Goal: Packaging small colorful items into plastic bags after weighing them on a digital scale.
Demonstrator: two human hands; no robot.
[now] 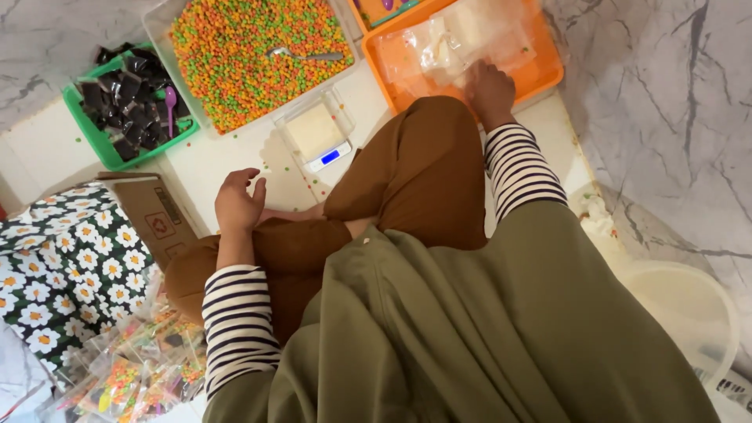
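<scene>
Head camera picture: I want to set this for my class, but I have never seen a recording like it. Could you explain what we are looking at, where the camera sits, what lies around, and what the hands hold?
There is no machine here. A person sitting on the floor wears a camera on the head, so the one picture looks down over their own lap, brown trousers and striped sleeves.

The right hand reaches into an orange tray and touches the clear plastic bags in it. The left hand hangs loosely open above the knee and holds nothing.

In front lie a big tray of small coloured sweets with a spoon in it, a small kitchen scale carrying a clear dish, and a green basket of dark packets with a purple spoon. By the left sleeve sit filled bags of sweets and a cardboard box.
</scene>
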